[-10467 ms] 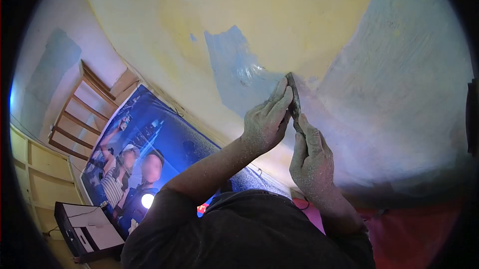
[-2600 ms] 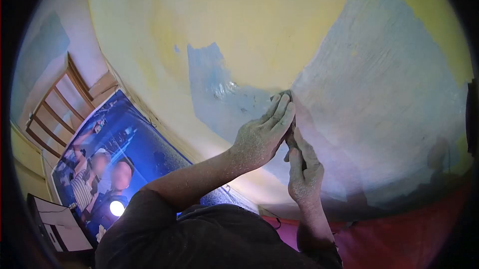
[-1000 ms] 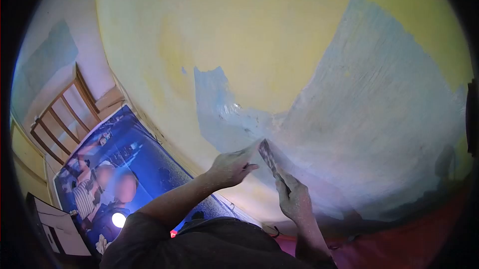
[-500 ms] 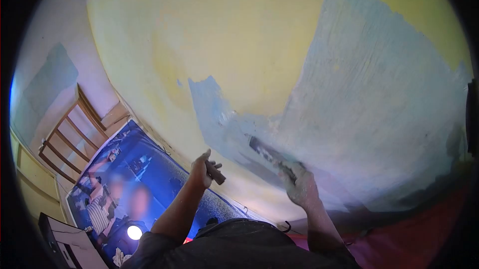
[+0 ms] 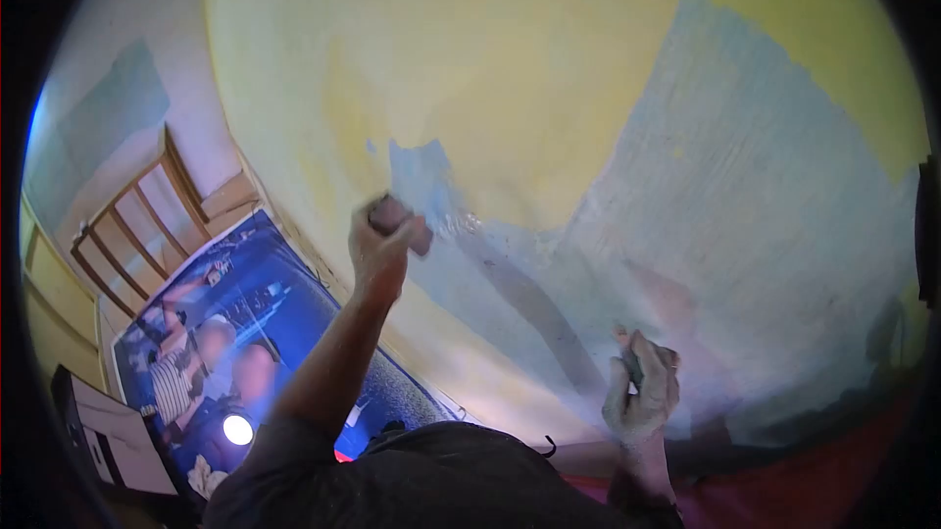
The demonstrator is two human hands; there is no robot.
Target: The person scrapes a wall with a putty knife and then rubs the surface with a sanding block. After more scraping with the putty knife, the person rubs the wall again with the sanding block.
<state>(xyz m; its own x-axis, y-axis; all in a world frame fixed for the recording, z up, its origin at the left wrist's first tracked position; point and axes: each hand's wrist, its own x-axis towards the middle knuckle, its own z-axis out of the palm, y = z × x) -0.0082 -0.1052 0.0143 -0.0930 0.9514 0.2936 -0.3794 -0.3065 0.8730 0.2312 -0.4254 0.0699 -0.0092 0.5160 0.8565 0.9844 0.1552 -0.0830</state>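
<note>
A yellow wall (image 5: 490,58) fills most of the view, with a pale blue-grey patch (image 5: 725,156) across its right and lower part. My left hand (image 5: 380,250) grips a small dark brownish block (image 5: 390,215) beside the upper left edge of the patch. Lower right, my right hand (image 5: 642,392) is closed around a dark tool (image 5: 635,360) in front of the wall; most of the tool is hidden by the fingers. Wet-looking marks (image 5: 459,223) shine on the patch right of the block.
On the left lies a blue printed sheet (image 5: 294,284) showing pictured people. A wooden rack (image 5: 127,230) stands behind it. A screen-like panel (image 5: 123,441), a bright round light (image 5: 237,429) and red cloth (image 5: 814,480) lie along the lower edge.
My left hand has risen with the block towards the patch's upper left edge. My right hand has moved right and down, and its tool now points differently. The view has shifted slightly.
</note>
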